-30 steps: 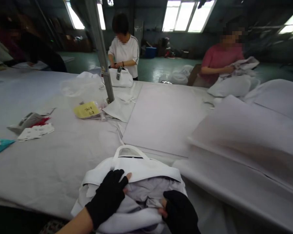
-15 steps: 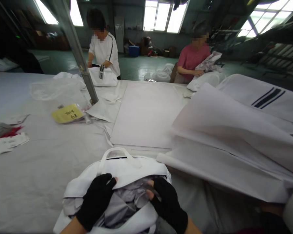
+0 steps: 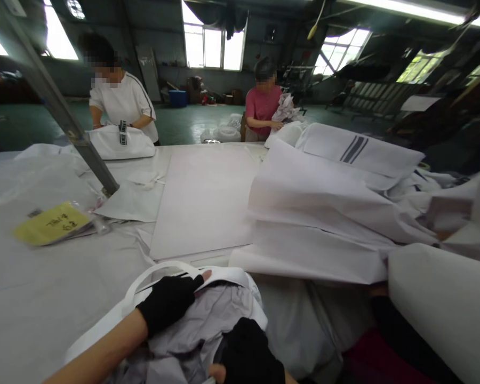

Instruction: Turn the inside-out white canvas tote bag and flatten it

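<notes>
A white bag point(image 3: 253, 288) with a looped handle point(image 3: 134, 282) lies open at the near edge of the table. Crumpled greyish paper or thin cloth point(image 3: 208, 314) fills its mouth. My left hand point(image 3: 170, 301), in a black fingerless glove, grips the far rim beside the handle, thumb on top. My right hand point(image 3: 250, 352), gloved alike, is closed low at the near right side of the opening. A pale edge, apparently the bag's rim, shows by its thumb; its other fingers are mostly hidden.
Large white sheets point(image 3: 324, 213) cover the right side, another person's dark sleeve point(image 3: 408, 330) beneath. A metal post point(image 3: 80, 138) stands left, near a yellow labelled packet point(image 3: 52, 224). Across the table, two people point(image 3: 122, 104) handle a white bag point(image 3: 120, 143) and crumpled material point(image 3: 288, 109).
My view has swung right. My right hand has moved down toward the near side of the bag's opening, and my left hand has shifted to the far rim. The opening shows wider.
</notes>
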`<state>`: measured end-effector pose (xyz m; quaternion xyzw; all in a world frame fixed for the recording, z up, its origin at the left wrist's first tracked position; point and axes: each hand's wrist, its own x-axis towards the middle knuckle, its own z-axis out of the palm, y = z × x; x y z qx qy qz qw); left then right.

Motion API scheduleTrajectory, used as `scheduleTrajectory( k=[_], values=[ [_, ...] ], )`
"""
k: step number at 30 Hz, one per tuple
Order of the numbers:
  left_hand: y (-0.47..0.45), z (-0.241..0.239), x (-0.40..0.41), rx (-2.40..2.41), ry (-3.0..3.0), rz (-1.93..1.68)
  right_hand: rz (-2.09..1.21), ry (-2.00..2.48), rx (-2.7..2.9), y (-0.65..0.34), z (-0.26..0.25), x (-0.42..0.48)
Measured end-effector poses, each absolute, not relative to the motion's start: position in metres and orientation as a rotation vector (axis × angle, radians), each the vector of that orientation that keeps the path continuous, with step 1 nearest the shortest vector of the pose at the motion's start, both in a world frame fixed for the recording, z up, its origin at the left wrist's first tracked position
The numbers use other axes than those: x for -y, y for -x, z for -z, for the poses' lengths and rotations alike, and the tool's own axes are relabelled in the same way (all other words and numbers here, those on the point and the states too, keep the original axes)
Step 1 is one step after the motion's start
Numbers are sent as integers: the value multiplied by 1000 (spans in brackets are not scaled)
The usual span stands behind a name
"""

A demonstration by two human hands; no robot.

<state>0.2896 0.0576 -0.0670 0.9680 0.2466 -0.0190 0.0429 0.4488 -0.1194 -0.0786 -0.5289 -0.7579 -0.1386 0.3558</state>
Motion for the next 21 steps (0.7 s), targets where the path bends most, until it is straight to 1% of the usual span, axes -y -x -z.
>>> scheduleTrajectory(
  k=[2, 4, 5, 7, 9, 10, 15, 19, 21],
  values=[
    [-284, 79, -45, -663, -2949, 14, 481, 1494, 1810, -447, 82, 123],
    [-275, 97, -26, -660, -2932, -74, 493, 1566, 1784, -452, 82, 125],
    [-270, 106, -17, -681, -2925, -129, 438, 1590, 1831, -458, 80, 126],
    [-264, 120, -5, -730, -2918, -239, 199, 1564, 2036, -478, 76, 126],
    [-261, 128, -1, -743, -2913, -306, -20, 1501, 2177, -502, 73, 124],
    [-260, 130, -2, -736, -2902, -326, -80, 1454, 2222, -513, 72, 122],
    [-263, 122, -17, -687, -2756, -332, -132, 1477, 2246, -545, 75, 106],
    [-263, 116, -24, -660, -2687, -257, -290, 1571, 2245, -558, 84, 100],
    [-261, 117, -23, -634, -2682, -244, -425, 1633, 2195, -561, 92, 104]
  ],
)
